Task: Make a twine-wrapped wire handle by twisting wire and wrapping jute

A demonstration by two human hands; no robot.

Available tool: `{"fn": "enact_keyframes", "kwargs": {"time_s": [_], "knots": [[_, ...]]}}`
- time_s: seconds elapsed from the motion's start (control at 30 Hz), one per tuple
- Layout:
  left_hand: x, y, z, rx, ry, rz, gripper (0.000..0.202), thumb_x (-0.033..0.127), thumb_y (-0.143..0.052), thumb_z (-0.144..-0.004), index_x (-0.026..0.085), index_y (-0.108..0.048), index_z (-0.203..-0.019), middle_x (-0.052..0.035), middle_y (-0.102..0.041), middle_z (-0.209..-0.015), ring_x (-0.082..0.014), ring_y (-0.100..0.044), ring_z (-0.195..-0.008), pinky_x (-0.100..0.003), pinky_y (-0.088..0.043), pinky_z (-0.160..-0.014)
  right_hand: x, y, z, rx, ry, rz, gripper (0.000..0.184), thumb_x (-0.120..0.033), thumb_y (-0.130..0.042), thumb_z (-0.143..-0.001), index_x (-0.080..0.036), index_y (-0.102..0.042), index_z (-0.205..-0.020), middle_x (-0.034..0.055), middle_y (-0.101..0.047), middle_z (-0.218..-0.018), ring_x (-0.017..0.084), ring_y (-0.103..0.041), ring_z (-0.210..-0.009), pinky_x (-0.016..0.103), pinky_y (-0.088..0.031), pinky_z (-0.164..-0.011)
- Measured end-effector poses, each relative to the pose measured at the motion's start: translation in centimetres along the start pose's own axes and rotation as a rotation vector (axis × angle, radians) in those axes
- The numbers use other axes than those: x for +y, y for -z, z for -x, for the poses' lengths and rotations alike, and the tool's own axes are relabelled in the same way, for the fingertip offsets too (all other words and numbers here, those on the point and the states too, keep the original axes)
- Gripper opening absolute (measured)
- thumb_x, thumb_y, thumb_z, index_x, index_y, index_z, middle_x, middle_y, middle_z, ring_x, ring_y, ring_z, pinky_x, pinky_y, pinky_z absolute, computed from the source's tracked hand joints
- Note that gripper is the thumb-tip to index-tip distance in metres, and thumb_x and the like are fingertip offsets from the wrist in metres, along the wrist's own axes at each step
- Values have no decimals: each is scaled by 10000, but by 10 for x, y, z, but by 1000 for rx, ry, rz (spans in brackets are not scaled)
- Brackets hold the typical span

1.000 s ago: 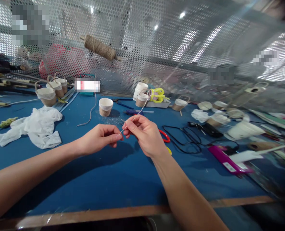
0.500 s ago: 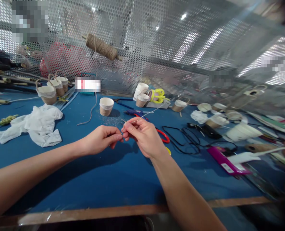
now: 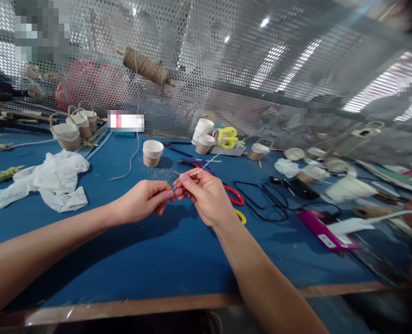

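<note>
Both my hands meet above the middle of the blue table (image 3: 150,260). My left hand (image 3: 141,200) pinches the near end of a thin silvery wire (image 3: 206,165) between thumb and fingertips. My right hand (image 3: 206,195) is closed round the same wire just beyond, and the free end sticks out up and to the right towards a small cup. Red-handled scissors (image 3: 234,196) lie on the table just behind my right hand, partly hidden by it.
A crumpled white cloth (image 3: 49,181) lies at left. Small twine-wrapped cups (image 3: 152,153) and handled baskets (image 3: 66,136) stand along the back, with yellow scissors (image 3: 226,137), black cords (image 3: 264,199) and a magenta tool (image 3: 326,229) at right. A twine spool (image 3: 146,68) hangs on the mesh wall.
The wire's free end swung lower and to the right, then back up a little. Both hands stayed pinched together, shifting slightly up.
</note>
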State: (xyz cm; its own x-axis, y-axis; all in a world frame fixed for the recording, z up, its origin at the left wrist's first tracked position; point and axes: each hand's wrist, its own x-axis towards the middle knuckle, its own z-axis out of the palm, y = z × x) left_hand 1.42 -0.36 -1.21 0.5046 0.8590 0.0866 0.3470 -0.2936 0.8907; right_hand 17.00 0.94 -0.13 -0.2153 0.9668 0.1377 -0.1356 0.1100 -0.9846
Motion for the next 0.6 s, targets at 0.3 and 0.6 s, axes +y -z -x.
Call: {"fn": "enact_keyframes", "kwargs": {"time_s": [0.3, 0.6], "knots": [[0, -2, 1, -26, 22, -14, 295, 331, -318, -863, 152, -477, -690, 52, -477, -500, -59, -386, -437, -175, -310, -455, 2, 0, 0, 16, 7, 39, 171, -264, -650, -697, -142, -533, -670, -27, -604, -557, 73, -564, -450, 205, -486, -461], [-2, -1, 1, -62, 42, 9, 293, 332, -303, -867, 149, -485, -728, 62, -457, -468, -60, -370, -420, -178, -300, -449, 0, -1, 1, 34, -33, 103, 154, -239, -621, -718, -133, -522, -665, -24, -598, -552, 72, -563, -427, 205, -482, -454]]}}
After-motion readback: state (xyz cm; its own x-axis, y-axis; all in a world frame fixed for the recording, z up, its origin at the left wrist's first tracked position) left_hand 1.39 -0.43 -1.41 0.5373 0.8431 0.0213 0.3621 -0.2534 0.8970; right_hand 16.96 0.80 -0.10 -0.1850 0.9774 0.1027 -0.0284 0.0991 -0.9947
